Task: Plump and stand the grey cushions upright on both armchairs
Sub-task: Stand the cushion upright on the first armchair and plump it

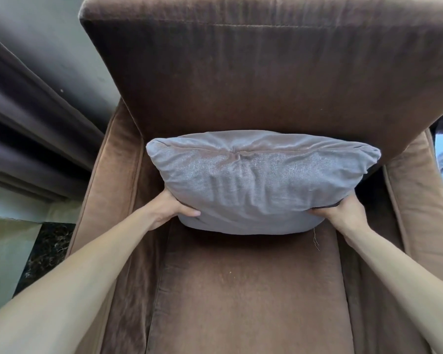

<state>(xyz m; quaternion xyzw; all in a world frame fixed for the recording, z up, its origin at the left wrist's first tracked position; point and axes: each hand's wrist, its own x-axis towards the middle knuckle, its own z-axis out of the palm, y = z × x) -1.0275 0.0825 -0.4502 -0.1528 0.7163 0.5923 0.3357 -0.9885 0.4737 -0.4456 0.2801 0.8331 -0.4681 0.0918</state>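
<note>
One grey cushion in view, seen from above on a brown armchair, held by two bare hands. Landmark throughout: the armchair's backrest. Cushion set at the foot of the backrest, upper seam touching or very nearly touching it, lower edge just above the seat or resting on it; contact hidden from this angle. Left hand clamped on the cushion's lower left corner, thumb across the front face, fingers tucked behind and out of sight. Right hand clamped likewise on the lower right corner, thumb forward, fingers hidden behind. Fabric puckered at the middle of the top seam and creased down the front, filling looking fairly full but uneven. Loose thread dangling from the lower right corner over the seat. Dark curtain to the left of the backrest. Progress, as a judgement: roughly partway through the first half, with this cushion close to upright against the backrest but not yet released, and perhaps in need of a last pat to smooth the creases. Second armchair and its cushion nowhere in view, so presumably left to do, though impossible to confirm from here.
</note>
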